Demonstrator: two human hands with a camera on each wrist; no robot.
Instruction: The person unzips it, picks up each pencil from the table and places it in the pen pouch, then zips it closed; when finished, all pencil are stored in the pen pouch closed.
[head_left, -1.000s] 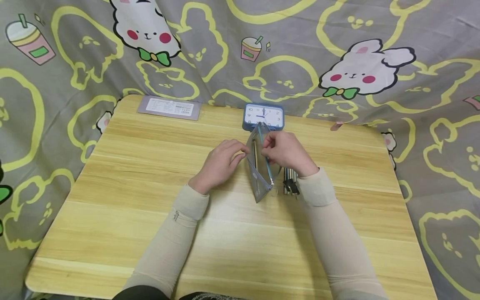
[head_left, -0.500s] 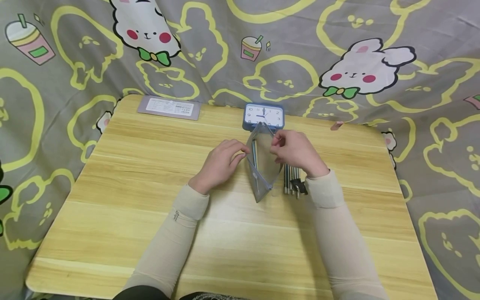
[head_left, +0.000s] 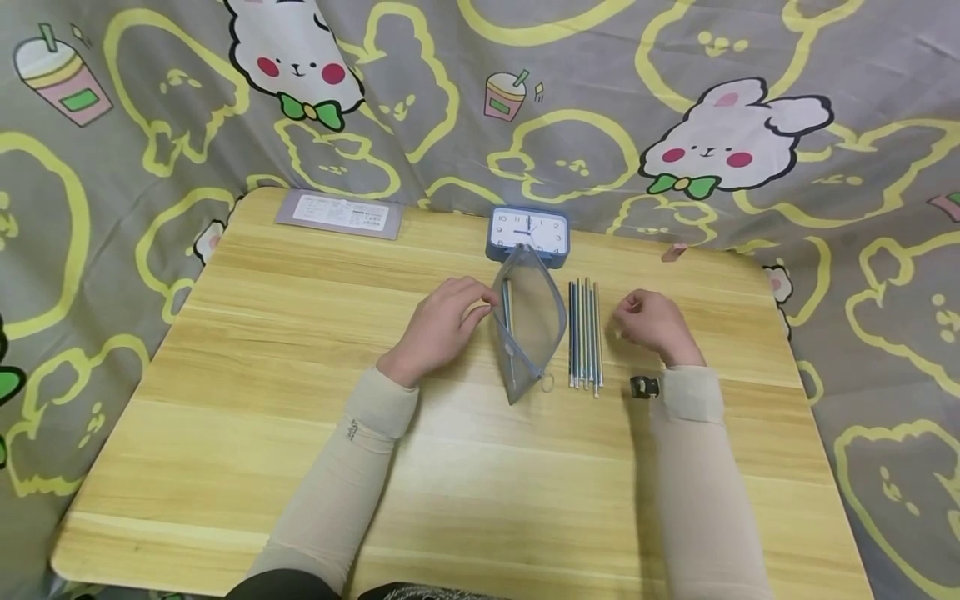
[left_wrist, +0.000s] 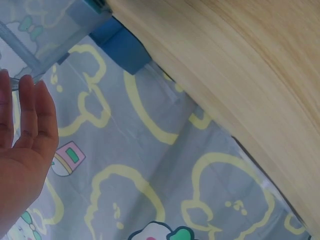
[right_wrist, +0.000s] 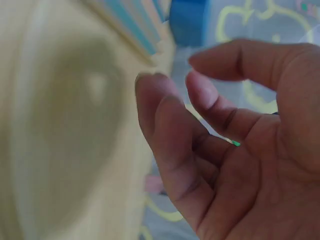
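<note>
A grey see-through zip pencil pouch (head_left: 534, 312) stands with its mouth spread wide in the head view. My left hand (head_left: 441, 327) pinches its left rim between thumb and fingers. In the left wrist view, the fingers (left_wrist: 44, 112) are at the edge of the clear pouch, the thumb hidden. Inside the pouch, a pencil (head_left: 509, 307) leans along the left wall. To the right of the pouch, several striped pencils (head_left: 585, 333) lie side by side on the table. Beyond them my right hand (head_left: 658, 323) hovers with loosely bent fingers, holding nothing, as the right wrist view confirms.
A blue alarm clock (head_left: 528, 233) stands right behind the pouch. At the back left lies a flat mauve box (head_left: 339, 215) with a white label. A small pinkish block (head_left: 673, 252) is near the back right edge. A patterned curtain (head_left: 450, 92) hangs behind the wooden table (head_left: 247, 417).
My right hand has let go of the pouch's right rim and moved right, past the pencils, uncovering them. The pouch mouth has spread wider. My left hand has stayed at the left rim.
</note>
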